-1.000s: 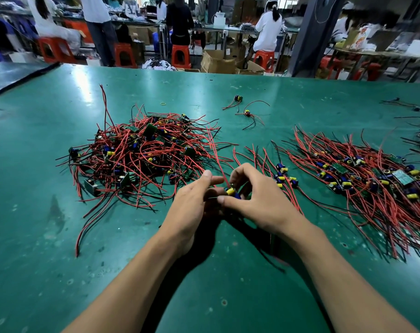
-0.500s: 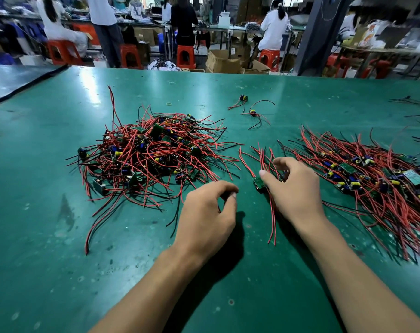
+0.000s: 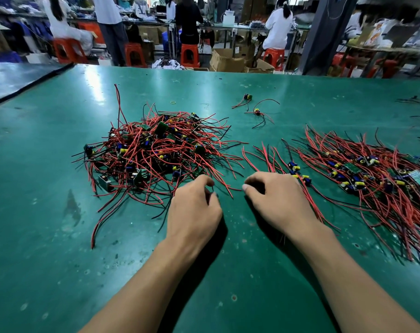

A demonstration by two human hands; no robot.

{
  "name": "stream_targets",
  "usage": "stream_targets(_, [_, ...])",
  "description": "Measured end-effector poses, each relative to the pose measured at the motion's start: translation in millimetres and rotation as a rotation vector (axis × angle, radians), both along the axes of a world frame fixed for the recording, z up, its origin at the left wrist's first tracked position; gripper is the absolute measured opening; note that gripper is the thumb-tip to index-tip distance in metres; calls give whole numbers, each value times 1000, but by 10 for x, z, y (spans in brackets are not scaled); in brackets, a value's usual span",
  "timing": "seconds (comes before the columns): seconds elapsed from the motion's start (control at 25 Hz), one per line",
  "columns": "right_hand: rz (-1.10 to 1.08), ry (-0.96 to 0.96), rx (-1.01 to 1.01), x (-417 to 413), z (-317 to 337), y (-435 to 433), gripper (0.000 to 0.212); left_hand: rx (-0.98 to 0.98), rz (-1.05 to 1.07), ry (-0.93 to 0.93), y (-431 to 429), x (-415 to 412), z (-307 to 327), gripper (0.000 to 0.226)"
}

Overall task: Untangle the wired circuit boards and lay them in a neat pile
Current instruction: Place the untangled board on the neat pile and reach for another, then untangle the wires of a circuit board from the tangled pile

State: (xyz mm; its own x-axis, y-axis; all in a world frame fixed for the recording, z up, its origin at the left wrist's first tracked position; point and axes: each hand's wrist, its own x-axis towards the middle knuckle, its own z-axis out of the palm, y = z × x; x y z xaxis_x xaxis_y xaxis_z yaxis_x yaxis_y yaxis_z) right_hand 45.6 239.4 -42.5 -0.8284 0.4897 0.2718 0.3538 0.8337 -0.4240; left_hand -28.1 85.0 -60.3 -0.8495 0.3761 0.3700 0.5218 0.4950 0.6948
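Scuffed dark-green tabletop (image 3: pixel 43 236): pale specks, worn smear well left of left hand (image 3: pixel 194 212), ceiling-light glare toward far edge.

Left fingers (image 3: pixel 203 180) curled, tips at near edge of tangled heap of red-and-black wired green circuit boards (image 3: pixel 153 152). Cannot tell if pinching a wire.

Right hand (image 3: pixel 278 205) knuckles-up, right fingers (image 3: pixel 264 177) curled down over red wires. Grip hidden, cannot tell.

Short row of blue-and-yellow-capped boards (image 3: pixel 297 170) just beyond right fingers. Combed-out pile of wired boards (image 3: pixel 377 181) further right, wires fanned roughly parallel.

Stray wired boards (image 3: pixel 256 112) and small yellow rubber band (image 3: pixel 173 102) well beyond both hands.

Room past far tabletop edge: orange plastic stools (image 3: pixel 189 54), open cardboard boxes (image 3: pixel 225 60), people in white tops (image 3: pixel 277 25) at cluttered benches, dark pillar (image 3: pixel 324 32) beyond right fingers. Second dark tabletop (image 3: pixel 12 78) off far left.
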Motion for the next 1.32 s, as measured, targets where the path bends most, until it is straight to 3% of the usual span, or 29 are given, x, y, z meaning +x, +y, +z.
stream_targets(0.2, [133, -41, 23, -39, -18, -74, 23, 253, -171, 135, 72, 225, 52, 4])
stream_targets(0.28, [252, -144, -1, -33, 20, -94, 39, 326, -286, 193, 114, 374, 66, 8])
stream_targets(0.36, [343, -120, -64, -1, -5, -108, 48, 366, -364, 230, 150, 473, 65, 6])
stream_targets(0.4, [347, -59, -99, 31, -56, -104, 43, 369, -377, 251, 164, 499, 62, 5])
stream_targets(0.52, [283, 38, -272, 60, -166, -142, 26, 324, -311, 295, 141, 442, 73, 5])
stream_targets(0.64, [308, -43, -63, -64, -206, -193, 23, 272, -61, 255, 36, 202, 105, 12])
stream_targets(0.76, [227, 14, -103, -101, -213, -203, 25, 1, 127, 61, -67, -45, 48, 21])
stream_targets(0.88, [173, 26, -126, -65, -254, -186, 24, -240, 155, -7, -88, -78, -3, 29])
stream_targets(1.32, [123, 48, -166, -94, -210, -151, 19, -157, 145, -11, -94, -166, 63, 11])
